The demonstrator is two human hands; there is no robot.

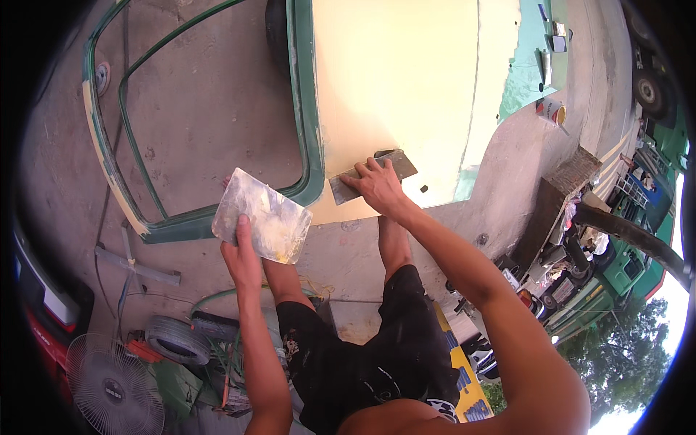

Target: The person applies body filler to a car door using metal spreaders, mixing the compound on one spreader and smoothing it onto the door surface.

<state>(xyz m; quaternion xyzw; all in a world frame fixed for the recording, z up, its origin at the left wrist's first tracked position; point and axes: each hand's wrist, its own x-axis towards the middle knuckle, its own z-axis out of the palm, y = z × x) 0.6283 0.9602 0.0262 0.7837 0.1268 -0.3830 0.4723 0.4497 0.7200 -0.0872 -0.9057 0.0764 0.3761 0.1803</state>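
I see right hand (378, 187) clenched on putty spreader (373, 176) against cream door panel (395, 87); left hand (243, 254) gripping filler-smeared mixing board (262, 216).

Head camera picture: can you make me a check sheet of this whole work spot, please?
Surface: cream-coated vehicle body panel with green frame, over a concrete floor.
Job's things: flat metal spreader pressed on the panel; metal mixing board smeared with pale filler.
Clutter: tyre, white fan, metal cross stand.
Hands: right hand presses the spreader; left hand grips the board's lower edge.
Cables: green hose on the floor.
Surroundings: green vehicles, wooden block, trees, red vehicle part.
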